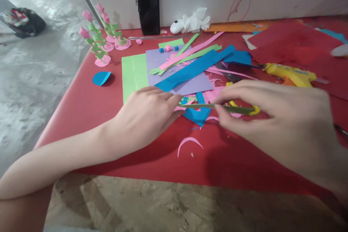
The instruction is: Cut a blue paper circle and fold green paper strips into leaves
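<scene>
Where the two hands meet at the centre of the frame, a thin green strip runs almost level between them, its long axis left to right with the right end a touch lower. The left hand, knuckles up, closes its fingertips on the strip's left end. The right hand pinches it between thumb and forefinger farther right, and the strip carries on under that hand toward a yellow loop, possibly a scissor handle. Both hands grip the strip, so neither is nearer. It sits just above a blue paper scrap on the red table cover. A pink paper curl lies below centre, and a yellow glue gun sits at the upper right, well apart.
</scene>
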`<action>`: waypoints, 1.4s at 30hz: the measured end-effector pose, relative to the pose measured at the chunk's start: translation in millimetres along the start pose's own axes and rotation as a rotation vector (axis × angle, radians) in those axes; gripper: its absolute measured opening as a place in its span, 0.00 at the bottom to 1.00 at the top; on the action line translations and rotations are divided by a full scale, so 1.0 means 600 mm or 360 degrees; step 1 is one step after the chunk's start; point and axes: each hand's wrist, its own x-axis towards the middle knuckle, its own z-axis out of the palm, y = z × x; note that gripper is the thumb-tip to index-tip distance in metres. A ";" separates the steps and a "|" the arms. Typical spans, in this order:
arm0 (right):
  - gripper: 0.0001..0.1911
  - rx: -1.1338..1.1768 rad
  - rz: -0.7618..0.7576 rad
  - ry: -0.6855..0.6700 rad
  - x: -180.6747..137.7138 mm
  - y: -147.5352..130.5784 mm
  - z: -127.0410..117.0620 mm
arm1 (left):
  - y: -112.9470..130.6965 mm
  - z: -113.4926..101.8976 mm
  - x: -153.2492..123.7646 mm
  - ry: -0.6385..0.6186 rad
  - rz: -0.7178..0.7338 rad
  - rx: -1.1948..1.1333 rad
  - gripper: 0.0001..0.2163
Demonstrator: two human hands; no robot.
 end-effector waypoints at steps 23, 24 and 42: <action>0.06 -0.0065 0.0280 -0.0001 -0.001 0.010 -0.011 | 0.014 -0.015 -0.010 0.0114 0.0109 -0.0372 0.11; 0.06 -0.0071 0.0305 -0.0003 0.000 0.016 -0.010 | 0.013 -0.017 -0.009 0.0075 0.0083 -0.0371 0.11; 0.07 0.1268 0.1046 -0.0437 0.014 0.021 0.007 | 0.015 -0.001 0.014 -0.0640 -0.0421 -0.2458 0.10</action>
